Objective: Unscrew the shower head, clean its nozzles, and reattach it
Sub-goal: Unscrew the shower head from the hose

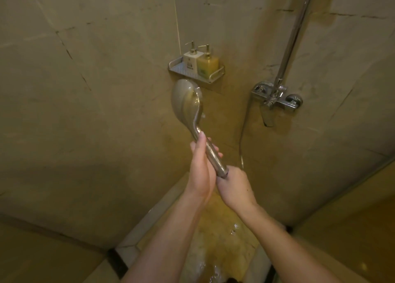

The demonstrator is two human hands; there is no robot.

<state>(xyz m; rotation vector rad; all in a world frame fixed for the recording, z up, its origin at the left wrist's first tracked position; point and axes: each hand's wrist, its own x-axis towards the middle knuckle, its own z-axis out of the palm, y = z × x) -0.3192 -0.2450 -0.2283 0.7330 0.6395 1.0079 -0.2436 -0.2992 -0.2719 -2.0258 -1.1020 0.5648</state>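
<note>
A chrome hand-held shower head points up and away from me, its back side toward the camera, so the nozzles are hidden. My left hand grips the middle of its handle with the thumb along the shaft. My right hand grips the bottom end of the handle, where the hose joint is covered by my fingers. A thin hose hangs down the wall from the mixer toward my hands.
A chrome mixer tap with a riser pipe is on the right wall. A corner shelf holds two pump bottles just above the shower head. The floor below is wet.
</note>
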